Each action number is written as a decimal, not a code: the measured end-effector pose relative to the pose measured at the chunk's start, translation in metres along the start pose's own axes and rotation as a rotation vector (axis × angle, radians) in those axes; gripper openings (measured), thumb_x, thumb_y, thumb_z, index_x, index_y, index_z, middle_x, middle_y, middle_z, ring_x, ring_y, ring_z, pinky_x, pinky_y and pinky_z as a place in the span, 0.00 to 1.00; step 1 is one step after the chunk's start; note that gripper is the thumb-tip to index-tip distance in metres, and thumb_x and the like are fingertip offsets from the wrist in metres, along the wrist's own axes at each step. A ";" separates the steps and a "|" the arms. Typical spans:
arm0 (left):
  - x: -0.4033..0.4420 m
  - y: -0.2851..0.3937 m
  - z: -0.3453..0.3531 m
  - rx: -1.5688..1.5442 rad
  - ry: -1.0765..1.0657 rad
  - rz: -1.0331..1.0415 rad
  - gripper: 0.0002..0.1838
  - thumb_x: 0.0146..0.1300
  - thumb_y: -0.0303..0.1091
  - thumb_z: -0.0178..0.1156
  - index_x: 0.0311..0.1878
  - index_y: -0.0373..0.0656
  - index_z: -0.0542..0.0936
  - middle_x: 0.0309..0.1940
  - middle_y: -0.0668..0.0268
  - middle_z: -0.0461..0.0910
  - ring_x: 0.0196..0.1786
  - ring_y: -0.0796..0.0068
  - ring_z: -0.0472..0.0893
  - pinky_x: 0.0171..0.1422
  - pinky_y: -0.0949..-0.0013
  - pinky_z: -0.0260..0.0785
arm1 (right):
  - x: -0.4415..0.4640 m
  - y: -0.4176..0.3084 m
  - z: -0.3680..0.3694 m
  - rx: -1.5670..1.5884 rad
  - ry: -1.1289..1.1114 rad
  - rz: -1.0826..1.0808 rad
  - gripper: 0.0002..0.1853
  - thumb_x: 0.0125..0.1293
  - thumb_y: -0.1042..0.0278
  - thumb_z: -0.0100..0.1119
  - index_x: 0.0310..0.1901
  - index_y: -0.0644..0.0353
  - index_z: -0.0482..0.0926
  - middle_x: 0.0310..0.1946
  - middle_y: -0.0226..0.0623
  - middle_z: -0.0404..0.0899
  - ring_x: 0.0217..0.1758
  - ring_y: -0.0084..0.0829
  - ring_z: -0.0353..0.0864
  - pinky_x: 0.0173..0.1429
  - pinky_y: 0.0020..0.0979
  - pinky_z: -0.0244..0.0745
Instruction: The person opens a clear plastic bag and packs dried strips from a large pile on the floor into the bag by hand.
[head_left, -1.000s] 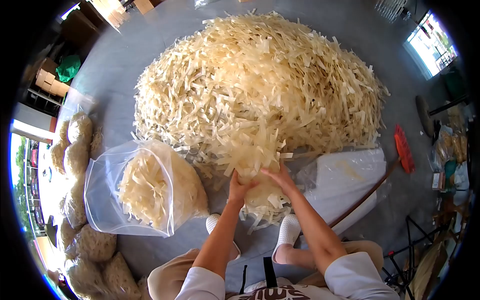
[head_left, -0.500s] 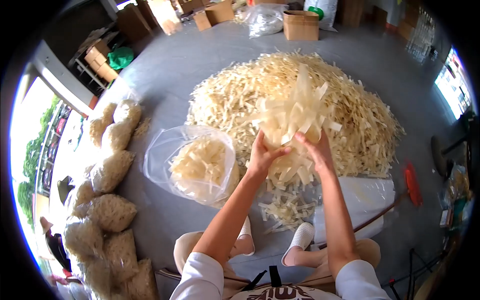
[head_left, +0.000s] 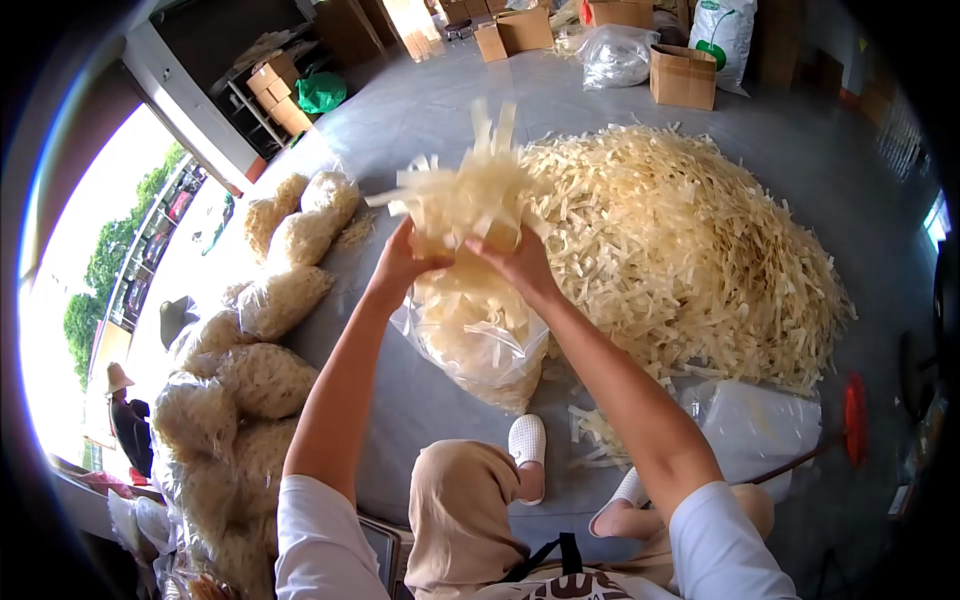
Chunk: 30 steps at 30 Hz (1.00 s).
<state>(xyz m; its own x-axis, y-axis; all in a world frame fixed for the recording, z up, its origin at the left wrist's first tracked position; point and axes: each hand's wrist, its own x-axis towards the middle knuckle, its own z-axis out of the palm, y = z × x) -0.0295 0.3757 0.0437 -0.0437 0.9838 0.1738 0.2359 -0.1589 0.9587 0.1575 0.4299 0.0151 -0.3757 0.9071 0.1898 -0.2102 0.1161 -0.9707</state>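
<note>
Between my two hands I hold a loose bundle of pale yellow flat strips [head_left: 470, 195], its ends sticking up and out. My left hand [head_left: 408, 262] grips the bundle from the left, and my right hand [head_left: 515, 262] presses in from the right with the thumb toward the middle. Directly below is a clear plastic bag [head_left: 480, 355] partly filled with the same strips; the bundle covers its mouth. To the right lies a large heap of strips [head_left: 690, 250] on the floor.
Several filled clear bags [head_left: 265, 380] line the left side. Flat plastic sheeting [head_left: 765, 425] and a red object [head_left: 855, 420] lie at right. Cardboard boxes [head_left: 683, 77] stand at the back. A person in a hat [head_left: 128, 420] is outside at far left.
Both hands have carried the bundle of strips left, from in front of the heap to above the plastic bag. My view has turned to the left.
</note>
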 end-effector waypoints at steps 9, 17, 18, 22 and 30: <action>-0.061 -0.043 -0.029 0.854 -0.154 -0.338 0.34 0.47 0.36 0.67 0.59 0.43 0.69 0.54 0.52 0.72 0.56 0.58 0.72 0.60 0.63 0.63 | -0.023 0.058 -0.030 -0.663 -0.332 -0.011 0.30 0.45 0.63 0.67 0.51 0.65 0.72 0.49 0.50 0.75 0.53 0.41 0.74 0.56 0.34 0.69; -0.053 -0.023 -0.014 1.060 0.299 -0.149 0.22 0.47 0.37 0.66 0.47 0.43 0.76 0.39 0.54 0.78 0.38 0.60 0.79 0.43 0.64 0.71 | -0.031 0.062 -0.056 -1.045 0.283 -0.483 0.16 0.52 0.66 0.62 0.41 0.62 0.73 0.32 0.48 0.78 0.38 0.42 0.79 0.43 0.39 0.74; -0.055 -0.033 -0.017 1.231 0.405 -0.044 0.22 0.46 0.40 0.67 0.46 0.43 0.76 0.39 0.56 0.78 0.38 0.61 0.79 0.43 0.64 0.71 | -0.034 0.068 -0.062 -1.072 0.150 -0.206 0.17 0.52 0.65 0.62 0.42 0.61 0.72 0.33 0.47 0.78 0.38 0.43 0.79 0.41 0.39 0.74; -0.059 -0.074 -0.050 1.096 0.426 -0.217 0.16 0.48 0.43 0.64 0.33 0.39 0.79 0.26 0.61 0.78 0.27 0.66 0.79 0.35 0.66 0.71 | -0.040 0.089 -0.068 -0.999 0.027 -0.044 0.11 0.53 0.63 0.61 0.30 0.62 0.75 0.23 0.45 0.76 0.28 0.45 0.77 0.32 0.40 0.71; -0.097 -0.075 -0.133 0.624 0.750 -0.307 0.12 0.57 0.30 0.56 0.19 0.38 0.76 0.08 0.67 0.71 0.13 0.78 0.72 0.18 0.71 0.63 | -0.068 0.036 -0.035 -0.558 0.074 -0.113 0.14 0.59 0.63 0.55 0.22 0.64 0.74 0.14 0.45 0.72 0.19 0.44 0.73 0.26 0.39 0.65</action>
<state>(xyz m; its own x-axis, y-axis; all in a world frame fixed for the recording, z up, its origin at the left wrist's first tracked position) -0.1722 0.2810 -0.0151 -0.7331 0.6356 0.2421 0.5663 0.3732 0.7349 0.2069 0.3870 -0.0381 -0.3099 0.9005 0.3052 0.2710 0.3913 -0.8794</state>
